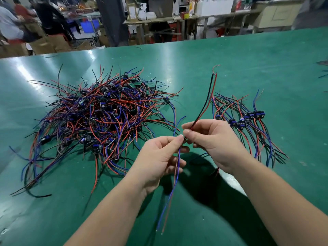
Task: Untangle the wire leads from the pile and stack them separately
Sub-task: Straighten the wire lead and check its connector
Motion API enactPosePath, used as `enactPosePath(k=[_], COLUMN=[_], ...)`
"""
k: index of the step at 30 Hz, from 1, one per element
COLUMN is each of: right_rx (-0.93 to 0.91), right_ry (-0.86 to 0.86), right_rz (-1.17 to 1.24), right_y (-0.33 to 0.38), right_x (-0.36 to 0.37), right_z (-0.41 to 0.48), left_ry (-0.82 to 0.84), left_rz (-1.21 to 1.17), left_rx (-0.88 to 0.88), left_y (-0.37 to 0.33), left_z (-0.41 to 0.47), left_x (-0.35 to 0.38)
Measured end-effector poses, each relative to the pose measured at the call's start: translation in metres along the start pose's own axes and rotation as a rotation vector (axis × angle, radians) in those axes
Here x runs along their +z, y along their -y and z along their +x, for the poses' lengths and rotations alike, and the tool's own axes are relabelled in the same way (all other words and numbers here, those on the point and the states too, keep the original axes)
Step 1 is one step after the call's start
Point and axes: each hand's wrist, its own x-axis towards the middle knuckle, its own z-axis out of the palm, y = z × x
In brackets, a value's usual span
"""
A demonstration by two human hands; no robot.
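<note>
Both hands pinched one wire lead (206, 102).
The left hand (159, 157) held its blue pair, the right hand (213, 141) its red-black pair, fingertips (181, 137) nearly touching.

An assembly workshop: a bench (230, 68) is carrying a wire pile (99, 112); workers (49, 16) are standing far left among bins (87, 26) and cartons (53, 44).

The tangled pile (99, 118) is placed left on the desk (248, 64). The sorted stack (248, 125) is laid right. One lead (205, 105) is held between them.
</note>
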Motion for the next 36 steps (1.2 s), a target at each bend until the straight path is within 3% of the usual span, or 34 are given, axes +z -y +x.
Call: enactPosePath(k=[7, 11, 16, 22, 29, 33, 36], right_rx=[0.168, 0.139, 0.099, 0.145, 0.328, 0.41, 0.389], right_ry=[-0.112, -0.289, -0.459, -0.441, -0.475, -0.409, -0.304], right_rz=[0.251, 0.319, 0.368, 0.406, 0.511, 0.595, 0.649], right_y=[0.006, 0.015, 0.02, 0.018, 0.022, 0.024, 0.024], right_x=[-0.012, -0.033, -0.051, -0.052, -0.051, -0.053, -0.052], right_z=[0.008, 0.015, 0.018, 0.02, 0.023, 0.02, 0.019], left_ry=[0.077, 0.184, 0.195, 0.162, 0.165, 0.132, 0.157], left_rz=[0.11, 0.175, 0.265, 0.299, 0.316, 0.377, 0.282], left_rx=[0.028, -0.013, -0.02, -0.025, -0.008, 0.051, 0.038], left_y=[-0.003, 0.0, 0.002, 0.004, 0.003, 0.001, -0.004], left_z=[-0.003, -0.008, -0.011, -0.011, -0.01, -0.007, -0.008], left_x=[0.0, 0.004, 0.005, 0.006, 0.004, 0.0, -0.002])
